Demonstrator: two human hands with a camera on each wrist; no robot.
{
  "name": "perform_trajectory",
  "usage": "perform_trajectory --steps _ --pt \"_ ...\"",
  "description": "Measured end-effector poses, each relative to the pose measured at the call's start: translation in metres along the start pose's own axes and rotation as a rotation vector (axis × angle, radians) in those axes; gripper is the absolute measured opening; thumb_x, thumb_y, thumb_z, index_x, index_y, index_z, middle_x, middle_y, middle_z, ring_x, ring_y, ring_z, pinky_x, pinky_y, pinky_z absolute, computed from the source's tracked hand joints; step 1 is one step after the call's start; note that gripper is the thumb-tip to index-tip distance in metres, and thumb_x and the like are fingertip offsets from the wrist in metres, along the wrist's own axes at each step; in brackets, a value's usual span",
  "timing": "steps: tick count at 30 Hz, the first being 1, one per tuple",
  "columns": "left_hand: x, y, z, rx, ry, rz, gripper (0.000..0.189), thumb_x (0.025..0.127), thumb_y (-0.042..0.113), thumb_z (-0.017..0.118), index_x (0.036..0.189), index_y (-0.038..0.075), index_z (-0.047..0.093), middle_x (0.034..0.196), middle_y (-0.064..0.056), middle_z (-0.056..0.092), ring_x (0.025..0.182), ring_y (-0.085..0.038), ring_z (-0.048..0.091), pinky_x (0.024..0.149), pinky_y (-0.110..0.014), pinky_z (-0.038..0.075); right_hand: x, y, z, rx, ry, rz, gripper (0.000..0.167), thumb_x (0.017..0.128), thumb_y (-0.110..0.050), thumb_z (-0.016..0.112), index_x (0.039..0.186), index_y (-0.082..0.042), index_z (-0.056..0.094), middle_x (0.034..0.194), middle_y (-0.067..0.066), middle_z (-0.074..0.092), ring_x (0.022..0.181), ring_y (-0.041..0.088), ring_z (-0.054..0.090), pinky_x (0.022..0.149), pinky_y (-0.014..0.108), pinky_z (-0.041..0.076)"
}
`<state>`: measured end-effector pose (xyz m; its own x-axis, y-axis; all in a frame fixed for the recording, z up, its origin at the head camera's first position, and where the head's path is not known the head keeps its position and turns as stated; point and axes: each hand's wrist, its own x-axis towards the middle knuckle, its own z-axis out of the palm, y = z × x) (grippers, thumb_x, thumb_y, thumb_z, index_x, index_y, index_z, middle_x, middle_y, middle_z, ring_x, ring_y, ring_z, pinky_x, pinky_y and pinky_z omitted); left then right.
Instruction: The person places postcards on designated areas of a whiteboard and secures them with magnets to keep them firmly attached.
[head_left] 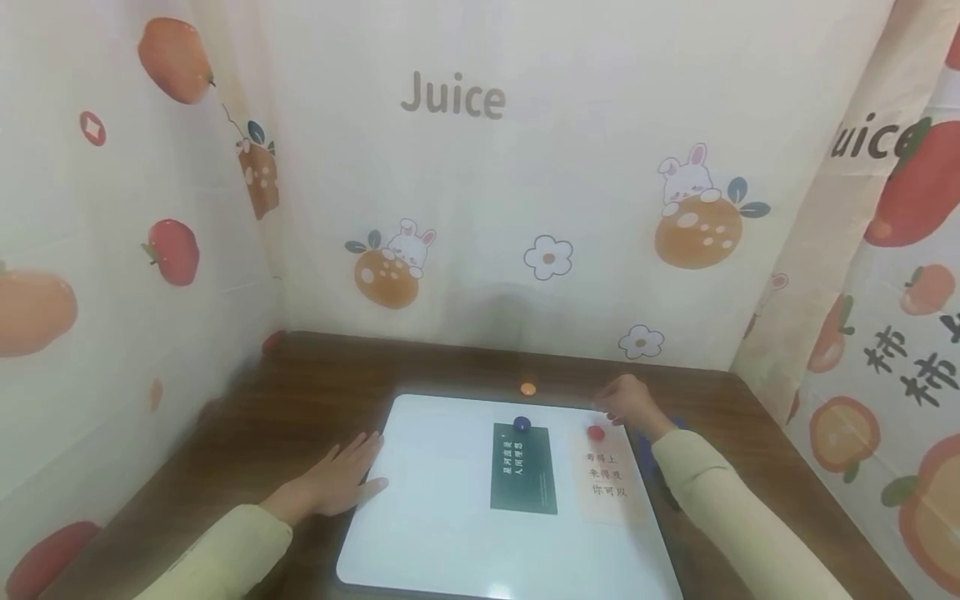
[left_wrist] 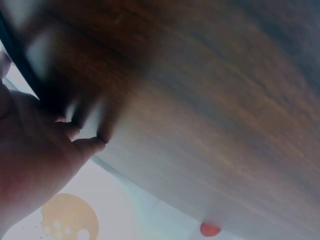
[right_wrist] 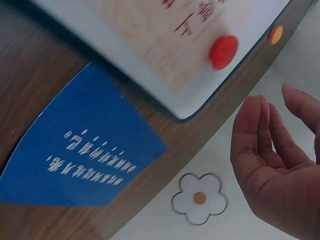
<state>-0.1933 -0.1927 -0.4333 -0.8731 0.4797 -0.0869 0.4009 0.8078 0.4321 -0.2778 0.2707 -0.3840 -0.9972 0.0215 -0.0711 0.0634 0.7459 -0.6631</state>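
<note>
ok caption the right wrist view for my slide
Right hand near a red magnet and whiteboard, blue card on the table.

A small homelike desk corner, enclosed by decorated cloth.
The bench (head_left: 322, 367) has a dark wood-grain top and is surrounded on three sides: a back cloth (head_left: 510, 175) stands behind the bench, a left cloth (head_left: 112, 192) at its left and a right cloth (head_left: 847, 275) at its right. The cloth has soft folds and cheerful prints of fruits (head_left: 172, 252), flowers (head_left: 548, 257), rabbits (head_left: 686, 182) and the word "Juice" (head_left: 437, 98). On the bench lies a white board (head_left: 427, 500) bearing a green card (head_left: 522, 487), which gives a look of study desk. The kind of building I cannot tell.
</note>
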Motion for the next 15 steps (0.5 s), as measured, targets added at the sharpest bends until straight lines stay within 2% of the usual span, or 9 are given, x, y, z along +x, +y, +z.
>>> perform_trajectory --steps 2,6,8,12,15 --pt "0.001 -0.001 0.001 0.023 -0.005 0.004 0.075 0.098 0.045 0.046 0.148 -0.006 0.022 0.154 -0.024 0.019 0.141 -0.043 0.01 0.108 -0.064 0.008 -0.002 0.008 -0.006 -0.032 0.013 0.007 0.029 0.085 -0.009 0.067 0.104 0.012 0.064 0.09 0.019 0.067 0.07 0.025 0.064 0.062 0.034 0.055" --pt "0.002 -0.002 0.001 0.035 -0.008 0.009 0.075 0.098 0.045 0.046 0.148 -0.006 0.022 0.154 -0.024 0.018 0.141 -0.044 0.01 0.108 -0.065 0.008 -0.004 0.021 -0.019 -0.084 0.041 0.04 0.023 0.083 -0.012 0.066 0.089 0.01 0.067 0.073 0.014 0.065 0.059 0.022 0.059 0.055 0.032 0.05" --pt "0.001 -0.001 0.0 0.026 -0.008 0.003 0.075 0.098 0.045 0.047 0.148 -0.006 0.023 0.154 -0.023 0.019 0.141 -0.043 0.01 0.108 -0.064 0.008 -0.007 0.026 -0.025 -0.09 0.045 0.05 0.022 0.081 -0.012 0.067 0.086 0.01 0.067 0.072 0.015 0.065 0.062 0.025 0.06 0.057 0.034 0.052" --pt "-0.001 0.002 -0.001 0.007 -0.009 -0.001 0.074 0.097 0.044 0.048 0.148 -0.005 0.024 0.154 -0.023 0.02 0.141 -0.042 0.011 0.108 -0.064 0.009 -0.011 0.038 -0.039 -0.057 0.03 0.071 0.024 0.081 -0.011 0.068 0.09 0.011 0.067 0.083 0.021 0.066 0.077 0.034 0.064 0.069 0.043 0.055" --pt "0.001 0.001 -0.001 0.003 -0.005 0.006 0.074 0.097 0.044 0.049 0.147 -0.006 0.025 0.153 -0.024 0.021 0.141 -0.043 0.012 0.107 -0.065 0.009 -0.012 0.049 -0.048 -0.052 0.033 0.105 0.026 0.082 -0.013 0.068 0.09 0.012 0.065 0.083 0.022 0.065 0.077 0.034 0.064 0.07 0.045 0.055"
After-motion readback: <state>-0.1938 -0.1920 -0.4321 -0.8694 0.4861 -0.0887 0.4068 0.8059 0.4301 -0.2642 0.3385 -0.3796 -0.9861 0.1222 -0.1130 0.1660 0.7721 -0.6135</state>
